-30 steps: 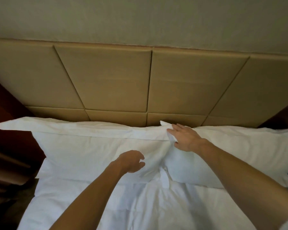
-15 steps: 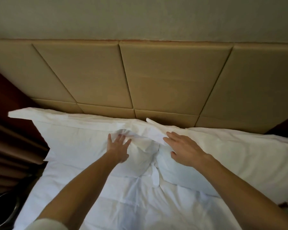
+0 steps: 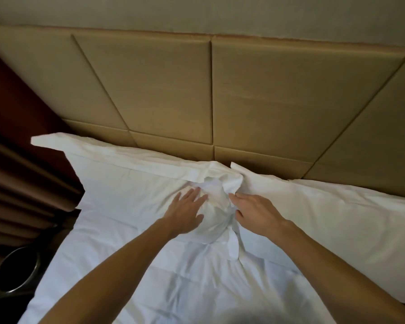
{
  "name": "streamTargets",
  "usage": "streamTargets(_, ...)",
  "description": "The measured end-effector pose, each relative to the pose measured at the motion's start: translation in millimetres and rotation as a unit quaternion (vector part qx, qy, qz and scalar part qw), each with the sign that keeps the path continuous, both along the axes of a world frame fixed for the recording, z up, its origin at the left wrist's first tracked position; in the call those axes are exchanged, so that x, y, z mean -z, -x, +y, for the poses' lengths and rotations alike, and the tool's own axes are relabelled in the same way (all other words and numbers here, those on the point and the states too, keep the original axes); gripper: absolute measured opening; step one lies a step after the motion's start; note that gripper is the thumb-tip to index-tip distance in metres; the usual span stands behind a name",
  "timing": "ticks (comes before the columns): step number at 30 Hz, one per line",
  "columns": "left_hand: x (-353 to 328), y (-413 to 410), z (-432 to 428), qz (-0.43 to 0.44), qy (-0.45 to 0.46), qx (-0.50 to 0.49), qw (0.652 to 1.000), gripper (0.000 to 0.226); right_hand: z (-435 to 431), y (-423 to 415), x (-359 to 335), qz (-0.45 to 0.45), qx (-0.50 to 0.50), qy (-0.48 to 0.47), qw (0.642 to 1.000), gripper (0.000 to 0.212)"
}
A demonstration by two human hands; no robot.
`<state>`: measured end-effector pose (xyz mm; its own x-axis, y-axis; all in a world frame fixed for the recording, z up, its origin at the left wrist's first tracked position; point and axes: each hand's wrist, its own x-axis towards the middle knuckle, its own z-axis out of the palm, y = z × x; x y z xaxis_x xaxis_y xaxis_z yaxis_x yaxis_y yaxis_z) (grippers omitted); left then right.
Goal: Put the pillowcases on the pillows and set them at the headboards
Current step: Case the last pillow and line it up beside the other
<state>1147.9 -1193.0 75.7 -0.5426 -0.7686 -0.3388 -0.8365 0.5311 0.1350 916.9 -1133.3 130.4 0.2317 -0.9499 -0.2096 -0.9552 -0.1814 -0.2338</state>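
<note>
Two white pillows in pillowcases lie side by side against the tan padded headboard (image 3: 255, 94). The left pillow (image 3: 131, 190) has its right end crumpled, with the case's flap bunched up. My left hand (image 3: 185, 213) lies flat with spread fingers on that crumpled end, pressing it. My right hand (image 3: 253, 213) rests at the seam between the pillows, fingers reaching toward the bunched flap of the left pillowcase; whether it pinches cloth is unclear. The right pillow (image 3: 332, 218) lies smooth under my right forearm.
The white duvet (image 3: 173, 277) covers the bed below the pillows. A dark wooden panel (image 3: 14, 108) and brown curtain folds (image 3: 17, 183) stand at the left. A round dark metal bin (image 3: 17, 270) sits on the floor by the bed's left side.
My left hand moved right onto the left pillow's crumpled end, and my right hand slid left to the bunched flap. The flap is more bunched up. The view shifted.
</note>
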Motion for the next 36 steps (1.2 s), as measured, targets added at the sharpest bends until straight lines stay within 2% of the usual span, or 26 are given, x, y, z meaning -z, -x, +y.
streamTargets(2,5,12,-3,-0.005,-0.016,0.014,1.0,0.07,8,-3,-11,0.0,-0.018,0.005,1.0,0.037)
streamTargets(5,15,27,-15,-0.021,-0.032,-0.012,0.999,0.071,18,-4,-26,-0.042,-0.033,-0.067,0.996,0.053)
streamTargets(7,18,35,-20,-0.022,-0.02,-0.036,0.999,0.067,20,-5,-30,-0.082,0.0,-0.092,0.992,0.052)
streamTargets(9,18,38,-19,-0.004,-0.018,-0.042,0.999,0.064,18,-1,-32,-0.126,0.066,-0.061,0.988,0.04)
streamTargets(10,16,36,-16,0.012,-0.025,-0.038,0.999,0.062,16,2,-33,-0.115,0.08,-0.024,0.99,0.034)
streamTargets(12,11,20,-12,0.043,-0.035,-0.02,0.998,0.056,7,7,-35,-0.028,0.048,0.058,0.997,0.027)
streamTargets(15,5,-21,-10,0.071,-0.023,-0.037,0.997,0.044,-9,-9,-38,0.083,-0.047,0.086,0.992,0.021)
streamTargets(18,-4,-70,-12,0.096,-0.016,-0.117,0.988,0.036,-36,-58,-42,0.106,-0.136,0.114,0.978,0.014)
streamTargets(25,-5,-214,-20,0.082,-0.013,-0.259,0.962,0.036,-117,-203,-29,0.13,-0.232,0.125,0.956,0.024)
streamTargets(29,11,-282,-33,0.134,-0.004,-0.338,0.932,0.043,-154,-277,-19,0.129,-0.216,0.115,0.961,0.042)
streamTargets(32,30,-318,-65,0.177,-0.029,-0.386,0.905,0.061,-177,-323,-17,0.133,-0.201,0.103,0.965,0.045)
streamTargets(33,35,-329,-81,0.202,-0.036,-0.412,0.888,0.07,-185,-337,-20,0.139,-0.202,0.103,0.964,0.044)
streamTargets(36,38,-352,-126,0.335,-0.057,-0.496,0.799,0.092,-209,-371,-30,0.156,-0.209,0.095,0.961,0.041)
